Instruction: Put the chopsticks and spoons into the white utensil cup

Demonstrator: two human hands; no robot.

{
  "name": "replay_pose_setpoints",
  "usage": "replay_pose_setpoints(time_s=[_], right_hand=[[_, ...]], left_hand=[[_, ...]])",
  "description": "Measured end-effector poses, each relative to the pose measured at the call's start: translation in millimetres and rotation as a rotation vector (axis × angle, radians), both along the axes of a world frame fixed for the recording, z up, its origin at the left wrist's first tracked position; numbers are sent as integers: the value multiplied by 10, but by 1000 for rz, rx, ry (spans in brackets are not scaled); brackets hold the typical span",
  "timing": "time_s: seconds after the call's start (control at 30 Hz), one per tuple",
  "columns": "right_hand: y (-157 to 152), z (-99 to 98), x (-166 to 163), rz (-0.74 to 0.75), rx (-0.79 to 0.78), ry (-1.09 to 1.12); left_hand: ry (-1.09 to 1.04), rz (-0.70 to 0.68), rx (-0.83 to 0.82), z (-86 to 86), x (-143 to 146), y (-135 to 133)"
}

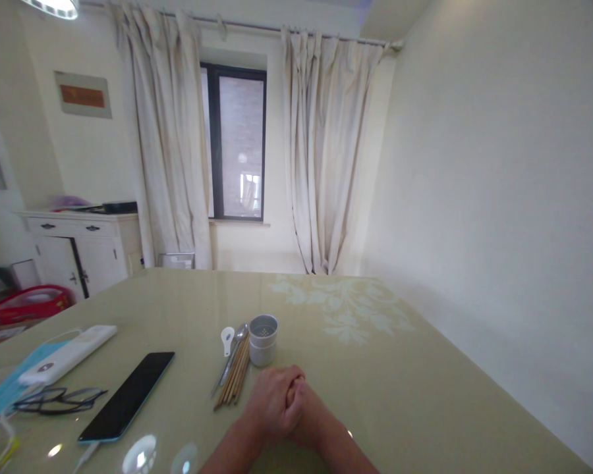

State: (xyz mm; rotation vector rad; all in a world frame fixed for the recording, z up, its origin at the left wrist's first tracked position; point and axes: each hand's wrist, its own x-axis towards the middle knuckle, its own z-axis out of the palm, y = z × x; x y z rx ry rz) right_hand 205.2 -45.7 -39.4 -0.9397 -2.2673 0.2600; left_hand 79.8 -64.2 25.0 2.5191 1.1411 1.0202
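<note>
My left hand (269, 398) and my right hand (306, 408) are clasped together at the table's near side. Their fingers wrap round each other, both closed, with no object showing in them. Just beyond them stands a grey utensil holder (263, 349), upright, with small drain holes visible in its bottom. A bundle of wooden chopsticks (234, 376) lies to the left of the holder. Beside the chopsticks is a metal spoon (240, 332) with a long handle. A white soup spoon (228, 340) lies left of that, its bowl toward the far side.
A black phone (128, 395) with a cable plugged in lies on the glossy table (375, 395). Further left are eyeglasses (62, 399), a white power strip or power bank (69, 355) and a blue face mask (17, 382). A wall (499, 197) runs along the right side.
</note>
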Motion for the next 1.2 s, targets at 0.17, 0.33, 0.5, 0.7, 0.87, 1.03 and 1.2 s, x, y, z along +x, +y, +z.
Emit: replay_pose_setpoints(time_s=[0.17, 0.33, 0.5, 0.7, 0.87, 1.03, 1.2], right_hand=[[-14, 7, 3, 39, 28, -58], [-20, 56, -36, -40, 57, -76], [-7, 168, -71, -83, 94, -97], [-7, 322, -22, -220, 77, -13], [56, 400, 83, -418, -116, 311], [150, 371, 93, -421, -235, 531], [168, 375, 75, -380, -309, 711]], left_hand=[[14, 9, 131, -2, -10, 7], [37, 50, 339, -36, -38, 19], [6, 43, 521, -16, -47, 21], [-267, 208, 550, -8, -255, 228], [-447, 577, 275, -128, -496, 567], [-312, 583, 33, -189, -492, 675], [-319, 449, -73, -178, -384, 567]])
